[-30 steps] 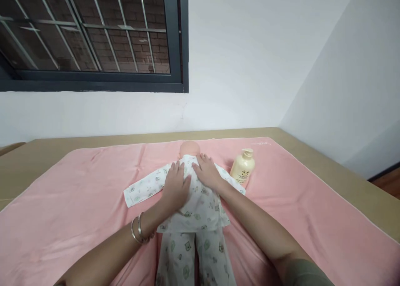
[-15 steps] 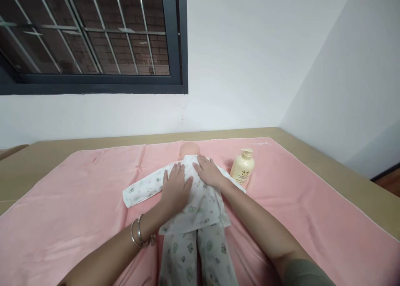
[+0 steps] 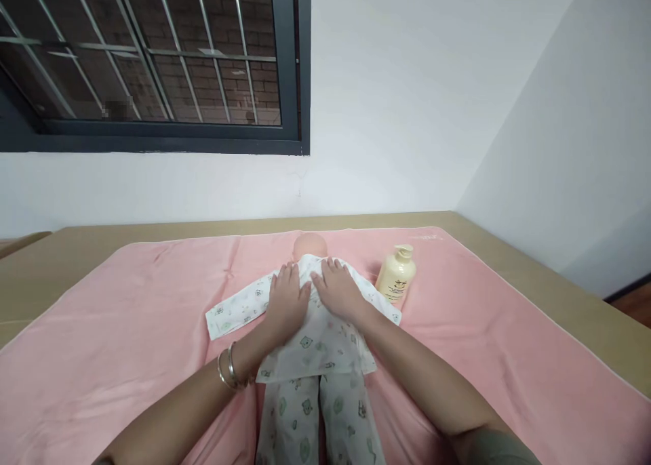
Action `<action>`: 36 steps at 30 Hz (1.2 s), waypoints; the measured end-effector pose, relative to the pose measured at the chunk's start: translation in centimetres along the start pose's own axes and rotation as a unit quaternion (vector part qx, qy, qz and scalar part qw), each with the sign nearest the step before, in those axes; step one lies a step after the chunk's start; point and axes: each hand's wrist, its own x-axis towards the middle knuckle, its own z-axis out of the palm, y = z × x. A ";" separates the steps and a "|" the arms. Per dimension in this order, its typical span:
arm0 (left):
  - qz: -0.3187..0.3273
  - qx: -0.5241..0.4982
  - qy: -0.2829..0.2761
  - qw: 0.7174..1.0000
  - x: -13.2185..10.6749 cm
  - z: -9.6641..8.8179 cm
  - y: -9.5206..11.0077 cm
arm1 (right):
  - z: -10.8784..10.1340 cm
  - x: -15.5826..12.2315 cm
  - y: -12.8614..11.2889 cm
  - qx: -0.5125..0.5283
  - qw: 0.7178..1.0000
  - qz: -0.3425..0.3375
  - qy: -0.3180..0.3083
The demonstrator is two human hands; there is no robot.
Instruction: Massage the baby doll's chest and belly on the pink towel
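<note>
A baby doll point(image 3: 310, 245) lies with its bald head toward the wall, dressed in a white printed top point(image 3: 320, 346) and matching trousers point(image 3: 346, 411). My left hand point(image 3: 287, 302) rests flat on the left side of the top near the shoulder, fingers stretched out. On the right side of the top, my right hand point(image 3: 338, 292) lies flat too, its fingertips near the other shoulder. Neither hand grips anything. Both sleeves spread outward. Just beyond the right sleeve stands a pale yellow pump bottle point(image 3: 397, 275). The doll's face is not visible.
A pink blanket point(image 3: 152, 316) lies under the doll, on a tan surface point(image 3: 549, 282) that shows around its edges. White wall point(image 3: 381, 112) rises behind, with a dark-framed barred window point(image 3: 289, 78) at upper left.
My right hand has shifted slightly inward and lower on the top, and its fingers lie closer to my left hand. The view has moved slightly. The bottle stays beside the sleeve.
</note>
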 end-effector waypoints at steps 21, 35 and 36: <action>0.006 -0.177 0.152 0.972 -4.8 -0.5 2.1 | 1.7 -0.3 -0.7 0.012 0.989 -0.138 0.058; -0.002 -0.175 0.149 0.973 -4.5 -0.4 1.8 | 0.3 -1.1 -1.0 -0.012 0.980 -0.172 0.098; -0.005 -0.175 0.150 0.973 -4.5 -0.4 1.8 | 0.2 -1.1 -1.0 -0.008 0.981 -0.177 0.076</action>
